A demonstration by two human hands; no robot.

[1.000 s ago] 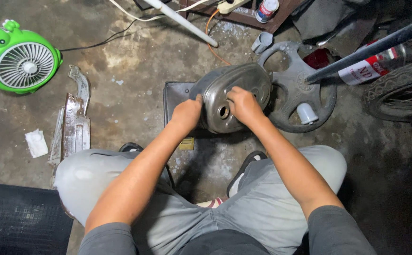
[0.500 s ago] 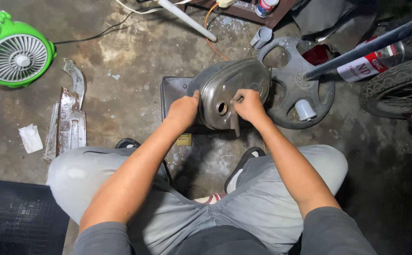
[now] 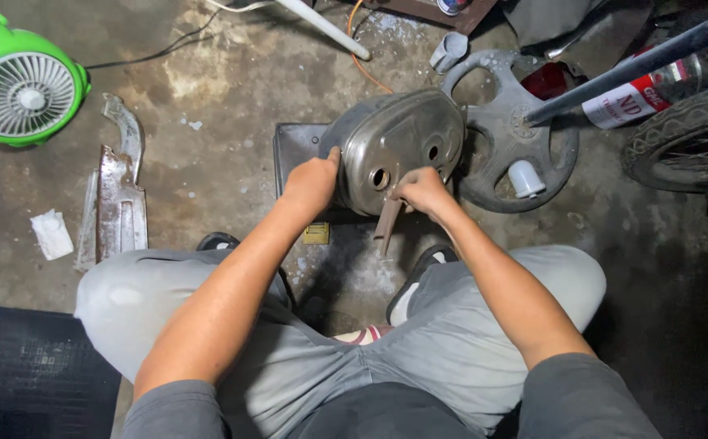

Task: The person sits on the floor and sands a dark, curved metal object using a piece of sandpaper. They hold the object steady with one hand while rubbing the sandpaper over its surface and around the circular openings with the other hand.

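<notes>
Left hand (image 3: 311, 183) clamps the rounded edge of the grey metal casing (image 3: 394, 146), steadying it on the floor between the knees. Right hand (image 3: 423, 191), just beside, closes around a thin rusty strip (image 3: 388, 226) hanging below the casing's holes, pinching it for control.

1 metal cover (image 3: 398, 146) – 1 fan (image 3: 22, 91), 1 wheel (image 3: 516, 138).

sleeves: grey (image 3: 589, 398) — short, arms bare below
trousers: pale grey (image 3: 492, 317)
shoes: dark, white edge (image 3: 415, 284) — partly hidden
</notes>
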